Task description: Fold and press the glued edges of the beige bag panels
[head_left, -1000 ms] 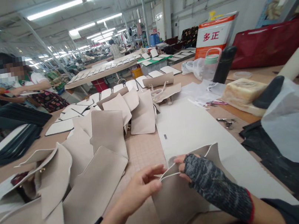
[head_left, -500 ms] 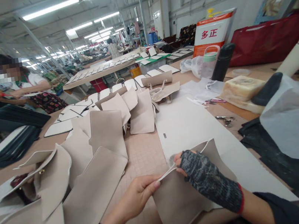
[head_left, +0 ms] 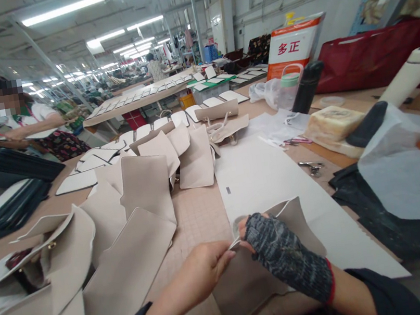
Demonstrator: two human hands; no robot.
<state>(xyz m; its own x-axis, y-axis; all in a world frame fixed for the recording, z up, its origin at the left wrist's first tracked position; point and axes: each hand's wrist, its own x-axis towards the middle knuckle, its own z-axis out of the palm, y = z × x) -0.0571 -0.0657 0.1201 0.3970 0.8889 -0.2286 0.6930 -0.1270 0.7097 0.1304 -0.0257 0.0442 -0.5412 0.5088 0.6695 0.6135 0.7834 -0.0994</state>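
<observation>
A beige leather bag panel point(head_left: 249, 288) with a pale edge lies in front of me, partly over a white sheet point(head_left: 259, 171). My left hand point(head_left: 208, 265), bare, is closed in a pinch on the panel's upper edge. Close beside it, my right hand point(head_left: 282, 246), in a dark grey knitted fingerless glove with a red cuff, grips the same edge. Its fingertips are partly hidden behind the glove. A small clear round object point(head_left: 239, 224) shows just behind the right fingers; what it is I cannot make out.
Beige bag pieces point(head_left: 128, 275) with gold fittings pile up to the left. Dark panels point(head_left: 11, 203) are stacked beyond. On the right are scissors point(head_left: 311, 167), a yellowish block point(head_left: 334, 123), a black bottle point(head_left: 308, 87), black cloth point(head_left: 384, 215) and a tin point(head_left: 292, 48). A co-worker point(head_left: 31, 121) stands far left.
My left hand has moved right along the panel's edge, closer to my right hand. The panel's left part has tilted into shadow. The whole view has shifted slightly.
</observation>
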